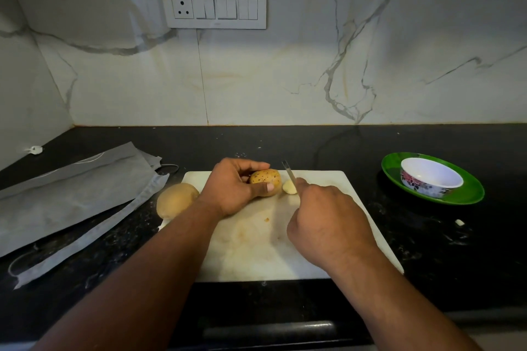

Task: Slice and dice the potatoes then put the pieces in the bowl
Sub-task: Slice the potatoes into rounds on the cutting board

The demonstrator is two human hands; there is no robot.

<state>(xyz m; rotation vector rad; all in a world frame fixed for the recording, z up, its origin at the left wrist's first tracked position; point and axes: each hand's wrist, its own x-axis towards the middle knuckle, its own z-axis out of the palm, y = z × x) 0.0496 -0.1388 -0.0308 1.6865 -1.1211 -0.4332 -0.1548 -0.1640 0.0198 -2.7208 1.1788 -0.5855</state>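
On the far part of the white cutting board lies a speckled brown potato. My left hand grips it, fingers curled over the top and thumb on the near side. A pale cut-off end piece lies just right of the potato. My right hand holds a knife whose blade points away from me, beside the cut piece. A second, whole potato rests at the board's left edge. The white bowl with a floral side stands on a green plate at the right.
Grey paper wrapping lies spread over the black counter on the left. A small pale scrap sits on the counter right of the board. The marble wall carries a switch panel. A drawer handle runs below the counter edge.
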